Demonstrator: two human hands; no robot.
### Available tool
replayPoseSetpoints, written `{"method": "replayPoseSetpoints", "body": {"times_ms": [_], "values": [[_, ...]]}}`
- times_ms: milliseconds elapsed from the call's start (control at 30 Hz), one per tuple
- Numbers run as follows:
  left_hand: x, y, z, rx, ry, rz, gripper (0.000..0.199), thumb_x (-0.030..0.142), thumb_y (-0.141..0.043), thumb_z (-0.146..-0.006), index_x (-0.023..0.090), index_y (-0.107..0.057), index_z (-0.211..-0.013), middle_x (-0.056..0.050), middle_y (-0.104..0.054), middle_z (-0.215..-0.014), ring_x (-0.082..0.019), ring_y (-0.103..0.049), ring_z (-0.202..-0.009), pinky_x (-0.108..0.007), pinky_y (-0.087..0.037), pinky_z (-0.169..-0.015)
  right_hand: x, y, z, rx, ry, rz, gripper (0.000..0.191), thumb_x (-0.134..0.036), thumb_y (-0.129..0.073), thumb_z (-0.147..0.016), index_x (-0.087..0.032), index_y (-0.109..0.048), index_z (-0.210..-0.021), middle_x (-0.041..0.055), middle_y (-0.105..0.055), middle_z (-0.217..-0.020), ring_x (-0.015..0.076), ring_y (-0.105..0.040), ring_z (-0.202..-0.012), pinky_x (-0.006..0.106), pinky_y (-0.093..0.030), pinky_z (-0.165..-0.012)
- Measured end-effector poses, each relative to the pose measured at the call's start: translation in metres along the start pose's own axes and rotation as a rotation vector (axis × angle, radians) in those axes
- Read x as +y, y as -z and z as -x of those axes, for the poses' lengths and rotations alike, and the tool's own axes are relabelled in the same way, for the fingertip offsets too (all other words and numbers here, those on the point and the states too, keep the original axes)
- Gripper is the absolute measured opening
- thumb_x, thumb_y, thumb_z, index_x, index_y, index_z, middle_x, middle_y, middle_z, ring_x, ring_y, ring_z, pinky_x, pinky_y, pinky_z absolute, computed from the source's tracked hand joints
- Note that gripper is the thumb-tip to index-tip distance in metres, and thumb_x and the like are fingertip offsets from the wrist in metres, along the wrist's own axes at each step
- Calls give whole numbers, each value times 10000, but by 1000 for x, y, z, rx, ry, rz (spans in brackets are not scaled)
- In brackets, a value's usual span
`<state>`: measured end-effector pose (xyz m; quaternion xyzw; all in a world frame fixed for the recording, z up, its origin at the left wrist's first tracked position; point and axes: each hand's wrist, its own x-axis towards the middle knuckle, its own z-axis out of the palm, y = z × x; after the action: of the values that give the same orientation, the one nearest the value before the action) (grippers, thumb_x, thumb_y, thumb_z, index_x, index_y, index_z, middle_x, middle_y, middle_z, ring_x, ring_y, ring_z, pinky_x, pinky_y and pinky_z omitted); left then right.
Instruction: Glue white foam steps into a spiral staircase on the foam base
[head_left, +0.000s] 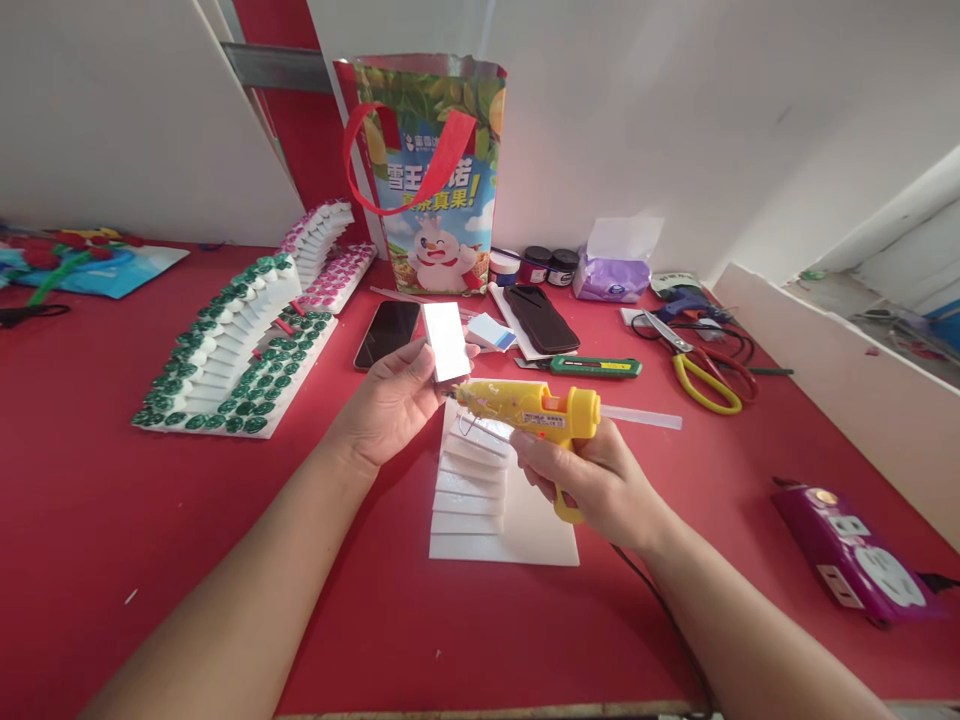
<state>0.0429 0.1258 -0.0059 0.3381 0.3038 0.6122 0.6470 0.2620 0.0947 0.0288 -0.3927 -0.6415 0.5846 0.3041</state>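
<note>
My left hand [401, 395] pinches a small white rectangular block [447, 342] and holds it upright, above the far end of a white board. My right hand [589, 475] is wrapped round the grip of a yellow glue gun [525, 404]. The gun's nozzle points left, close to the block's lower edge; whether they touch I cannot tell. A clear glue stick [643, 416] sticks out of the gun's back. Beneath my hands the white board [538, 525] lies on the red table, with several overlapping white pieces [469, 502] stepped along its left side.
Curved white pieces with green rosettes [225, 350] stand at left. Behind are a printed bag [442, 180], phone [386, 335], dark case [541, 318], jars [535, 264] and tissue pack [613, 278]. Green cutter [596, 367], scissors [701, 375] and purple power box [855, 555] lie right.
</note>
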Motion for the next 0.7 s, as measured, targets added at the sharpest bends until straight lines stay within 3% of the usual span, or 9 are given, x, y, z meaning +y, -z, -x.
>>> {"method": "replayPoseSetpoints", "body": {"times_ms": [100,233,333,500,700], "values": [[0,0,0,1,14,17,309,375,-830,-787,183,-791,-1027,-97,-777,-1117,-270,-687,-1138,-334,-560,-925,0,2,1,16,60,-19,345,-462,-619,-933,-179,-614,-736,-9,-531,-612,111,-460,-533,251,-345,-465],[-1,1,3,-49,40,26,182,342,-833,-787,194,-807,-889,-76,-793,-1063,-267,-719,-1070,-362,-589,-902,1,4,2,152,173,-106,273,-438,-613,-949,-182,-706,-929,-23,-508,-596,119,-435,-523,271,-336,-475],[-1,0,5,-85,70,-6,209,339,-840,-778,180,-817,-912,-91,-798,-1060,-274,-729,-1058,-373,-586,-934,1,4,1,205,213,-113,261,-415,-609,-953,-187,-702,-866,-25,-482,-573,126,-428,-531,286,-349,-493],[0,-3,8,-164,100,-72,239,346,-825,-795,182,-822,-969,-103,-806,-1025,-291,-732,-1056,-445,-537,-1026,-4,2,0,248,231,-102,269,-388,-622,-920,-183,-645,-748,17,-595,-681,127,-513,-554,284,-399,-496],[0,-3,8,-118,125,-82,279,354,-888,-710,196,-830,-933,-85,-812,-919,-255,-756,-892,-413,-571,-923,-8,1,-1,246,238,-72,302,-375,-593,-928,-190,-600,-689,4,-573,-602,133,-528,-544,284,-419,-500]]}}
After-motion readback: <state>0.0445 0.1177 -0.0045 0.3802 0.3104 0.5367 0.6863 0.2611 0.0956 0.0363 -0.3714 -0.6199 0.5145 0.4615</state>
